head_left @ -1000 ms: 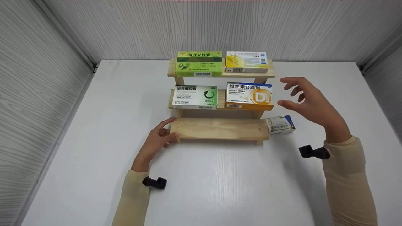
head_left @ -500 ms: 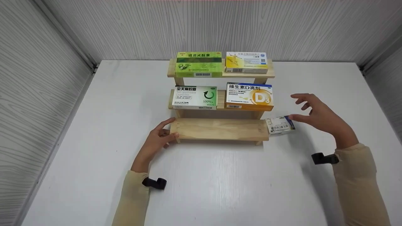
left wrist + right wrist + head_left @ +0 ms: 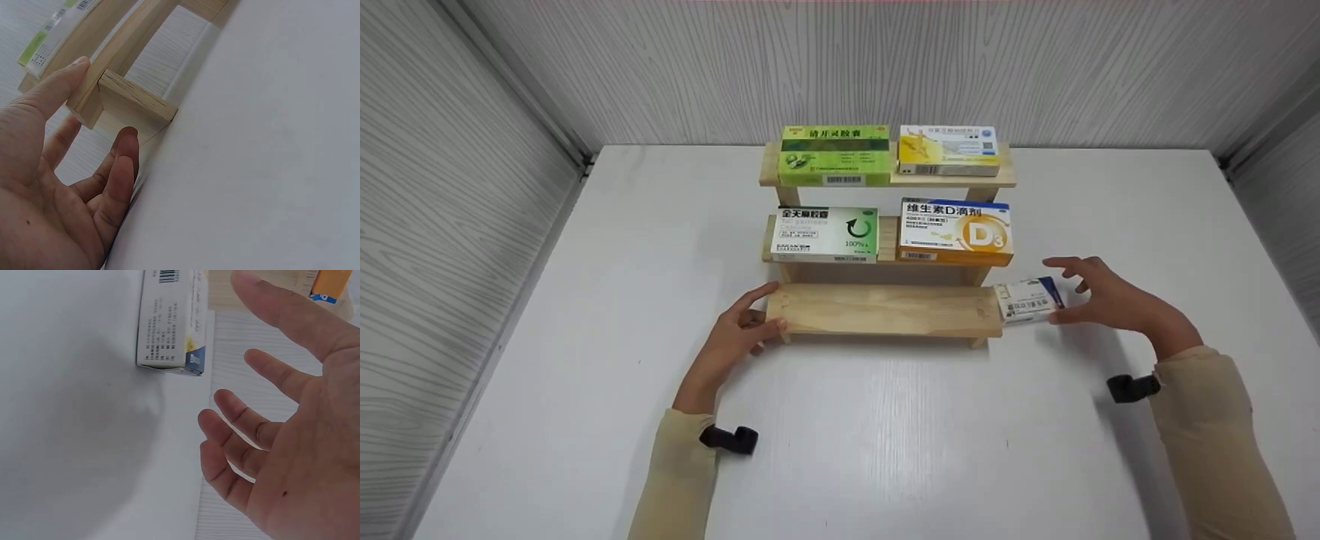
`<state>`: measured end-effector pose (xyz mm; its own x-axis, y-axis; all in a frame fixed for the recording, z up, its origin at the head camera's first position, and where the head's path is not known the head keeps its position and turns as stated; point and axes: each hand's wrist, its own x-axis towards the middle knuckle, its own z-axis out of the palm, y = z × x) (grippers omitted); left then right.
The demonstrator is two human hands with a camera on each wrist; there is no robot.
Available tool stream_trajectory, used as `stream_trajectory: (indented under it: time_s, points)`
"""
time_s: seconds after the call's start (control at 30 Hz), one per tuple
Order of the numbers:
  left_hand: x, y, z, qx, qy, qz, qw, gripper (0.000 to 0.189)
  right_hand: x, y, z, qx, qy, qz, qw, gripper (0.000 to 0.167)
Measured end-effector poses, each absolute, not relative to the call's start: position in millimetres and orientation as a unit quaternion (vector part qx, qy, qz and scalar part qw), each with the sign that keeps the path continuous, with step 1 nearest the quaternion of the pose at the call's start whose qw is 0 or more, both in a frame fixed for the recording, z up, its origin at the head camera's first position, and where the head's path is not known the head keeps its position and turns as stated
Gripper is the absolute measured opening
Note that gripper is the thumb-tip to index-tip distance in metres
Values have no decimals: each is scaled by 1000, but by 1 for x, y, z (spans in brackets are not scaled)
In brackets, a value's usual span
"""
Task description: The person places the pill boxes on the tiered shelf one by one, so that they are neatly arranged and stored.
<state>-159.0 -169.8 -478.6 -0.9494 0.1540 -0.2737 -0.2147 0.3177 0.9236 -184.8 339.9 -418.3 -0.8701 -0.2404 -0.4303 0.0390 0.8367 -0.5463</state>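
Observation:
A three-tier wooden display rack [image 3: 885,309] stands on the white table. My left hand [image 3: 735,326] holds the left end of its bottom step, with the thumb [image 3: 67,79] on the plank's edge and a finger behind it. Just past the right end of that step lies a small white and blue medicine box [image 3: 1027,300], its barcode side turned to the right wrist view. Beside it hovers my right hand [image 3: 1117,304], thumb and fingers spread apart around the box's right end. The right wrist view shows a gap between these fingers and the medicine box [image 3: 171,323].
On the top step sit a green medicine box [image 3: 834,154] and a yellow-white one [image 3: 949,148]. The middle step bears a white-green box [image 3: 826,232] and an orange-white vitamin D box [image 3: 956,231]. A grey wood-grain wall [image 3: 840,60] rises behind the table [image 3: 877,435].
My right hand has moved down and slightly right, from beside the orange-white box to the small white and blue box. My left hand stays at the rack's end.

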Motion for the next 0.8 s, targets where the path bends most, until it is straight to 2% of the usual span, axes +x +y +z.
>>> stream_trajectory:
  time_s: [0.27,0.6,0.8]
  points:
    - [-158,-170,-479,-17,795,586,156,62,-187,341,-429,-51,918,-269,286,87]
    - [-158,-170,-480,-20,796,585,156,63,-190,340,-434,-72,923,-255,280,85]
    - [-159,-170,-480,-18,796,584,154,63,-191,339,-437,-65,925,-253,275,76]
